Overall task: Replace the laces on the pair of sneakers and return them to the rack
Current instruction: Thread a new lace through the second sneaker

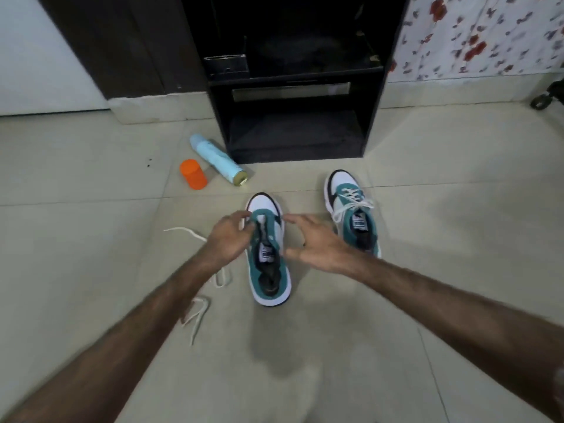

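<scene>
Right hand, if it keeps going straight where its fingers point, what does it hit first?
The right hand points left-forward at the unlaced sneaker. Its fingertips look nearly at the shoe's eyelet edge, so it likely meets that first; depth is unclear.

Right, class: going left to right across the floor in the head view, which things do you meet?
Loose white lace → orange cap → pale blue spray can → unlaced sneaker between both hands → laced sneaker.

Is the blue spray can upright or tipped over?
Tipped over: the spray can lies on its side on the floor, metal base showing.
</scene>
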